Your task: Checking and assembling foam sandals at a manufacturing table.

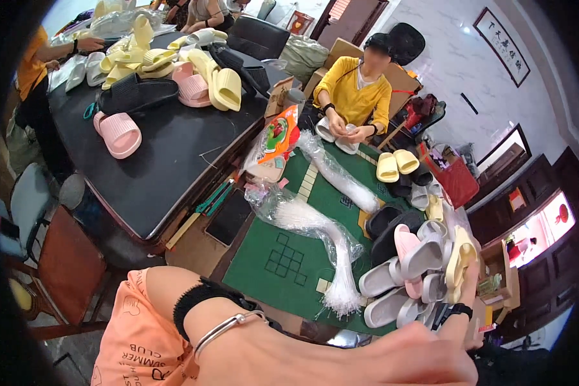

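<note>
At the right of the green table point(251, 257), my right hand point(471, 280) with a dark watch closes on a pale yellow slipper point(459, 257). My left arm stretches across the bottom, with a black band and a silver bangle; my left hand point(424, 354) is blurred and its fingers cannot be made out. Beside the hands lies a pile of grey slippers point(386, 307), with a pink slipper point(408, 248) and black slippers point(392, 235) among them. Left of the pile, a bundle of clear thin strands point(338, 283) lies partly in a plastic bag.
Across the table a person in yellow point(357, 87) handles a white slipper point(347, 143). A second strand bundle point(341, 177) lies nearby. The black table point(174, 167) at left bears many slippers, including a pink one point(119, 134). A brown chair point(67, 264) stands left.
</note>
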Demonstrator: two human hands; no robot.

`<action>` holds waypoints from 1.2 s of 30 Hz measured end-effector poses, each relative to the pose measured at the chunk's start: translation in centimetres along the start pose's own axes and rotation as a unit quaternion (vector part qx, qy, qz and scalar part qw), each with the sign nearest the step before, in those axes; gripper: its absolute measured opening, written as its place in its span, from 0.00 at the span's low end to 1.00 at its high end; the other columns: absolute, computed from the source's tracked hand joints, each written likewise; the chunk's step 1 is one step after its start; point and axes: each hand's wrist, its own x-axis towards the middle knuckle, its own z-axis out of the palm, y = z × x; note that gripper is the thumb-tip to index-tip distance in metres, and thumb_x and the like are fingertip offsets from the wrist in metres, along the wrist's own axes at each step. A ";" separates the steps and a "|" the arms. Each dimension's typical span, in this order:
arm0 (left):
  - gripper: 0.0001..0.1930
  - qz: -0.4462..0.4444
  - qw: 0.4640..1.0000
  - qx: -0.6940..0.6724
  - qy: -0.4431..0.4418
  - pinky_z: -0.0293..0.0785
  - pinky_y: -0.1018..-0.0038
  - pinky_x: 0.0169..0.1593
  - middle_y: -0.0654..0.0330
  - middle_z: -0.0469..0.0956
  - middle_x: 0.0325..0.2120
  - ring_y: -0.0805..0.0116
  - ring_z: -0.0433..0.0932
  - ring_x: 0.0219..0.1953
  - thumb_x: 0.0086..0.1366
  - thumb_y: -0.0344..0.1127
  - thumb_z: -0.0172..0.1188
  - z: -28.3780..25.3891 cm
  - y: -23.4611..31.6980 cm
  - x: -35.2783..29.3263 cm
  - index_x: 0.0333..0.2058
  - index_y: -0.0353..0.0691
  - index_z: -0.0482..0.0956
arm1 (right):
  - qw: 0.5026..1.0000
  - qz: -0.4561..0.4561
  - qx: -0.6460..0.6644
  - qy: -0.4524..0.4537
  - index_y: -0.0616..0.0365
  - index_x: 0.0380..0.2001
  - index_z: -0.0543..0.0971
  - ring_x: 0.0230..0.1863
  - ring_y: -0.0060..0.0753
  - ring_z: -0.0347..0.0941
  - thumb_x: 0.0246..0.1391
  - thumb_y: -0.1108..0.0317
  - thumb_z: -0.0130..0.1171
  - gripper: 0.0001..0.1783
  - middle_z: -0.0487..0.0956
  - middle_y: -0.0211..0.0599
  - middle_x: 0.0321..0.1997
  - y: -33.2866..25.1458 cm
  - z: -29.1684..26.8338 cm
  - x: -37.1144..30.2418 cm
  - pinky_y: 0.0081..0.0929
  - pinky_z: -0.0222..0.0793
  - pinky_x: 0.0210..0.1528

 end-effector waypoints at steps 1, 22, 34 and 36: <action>0.15 0.000 1.000 0.003 -0.024 0.55 0.70 0.37 0.54 0.69 0.32 0.61 0.63 0.33 0.59 0.42 0.44 -0.1 -0.2 0.4 0.36 0.37 0.70 | 0.998 -0.001 0.064 -0.028 0.68 0.45 0.65 0.39 0.29 0.64 0.50 0.61 0.49 0.23 0.70 0.37 0.40 1.3 1.1 0.1 0.25 0.60 0.41; 0.13 -0.485 0.847 -0.005 -0.215 0.63 0.81 0.34 0.65 0.69 0.25 0.79 0.66 0.29 0.62 0.38 0.44 -5.9 -4.8 -6.5 0.35 0.34 0.70 | 0.986 -0.155 -0.038 0.040 0.58 0.50 0.62 0.49 0.41 0.62 0.48 0.66 0.52 0.25 0.64 0.43 0.50 -9.4 3.3 -11.6 0.30 0.54 0.53; 0.12 -0.544 0.813 0.043 -0.205 0.63 0.82 0.31 0.66 0.69 0.21 0.81 0.65 0.26 0.61 0.38 0.45 -5.7 -6.2 -12.2 0.33 0.35 0.71 | 0.989 -0.073 0.128 0.018 0.58 0.47 0.63 0.46 0.39 0.63 0.49 0.66 0.50 0.21 0.65 0.42 0.48 -6.0 9.7 -17.5 0.28 0.55 0.50; 0.12 -0.562 0.797 0.048 -0.216 0.63 0.82 0.31 0.66 0.69 0.21 0.80 0.65 0.26 0.61 0.38 0.45 -5.7 -5.9 -12.8 0.33 0.35 0.71 | 0.986 -0.070 0.149 0.015 0.58 0.47 0.63 0.45 0.39 0.63 0.49 0.66 0.50 0.21 0.65 0.42 0.47 -6.1 10.2 -17.8 0.28 0.56 0.50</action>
